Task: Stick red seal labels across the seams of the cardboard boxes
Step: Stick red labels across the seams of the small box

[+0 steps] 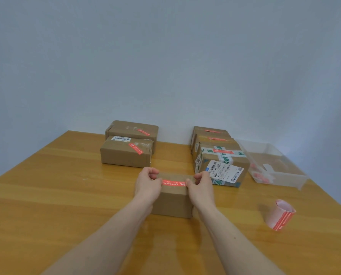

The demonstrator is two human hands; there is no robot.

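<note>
Wooden table (66,195) | both hands pinch red label (173,183) on box (173,201)

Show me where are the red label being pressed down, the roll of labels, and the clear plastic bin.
red seal label (173,183), head view, middle of the strip
roll of labels (280,215), head view, its outer side
clear plastic bin (302,178), head view, near right corner of the rim

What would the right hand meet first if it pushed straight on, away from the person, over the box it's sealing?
Probably the box with the white shipping label, just beyond the right hand; depth is unclear.
</note>
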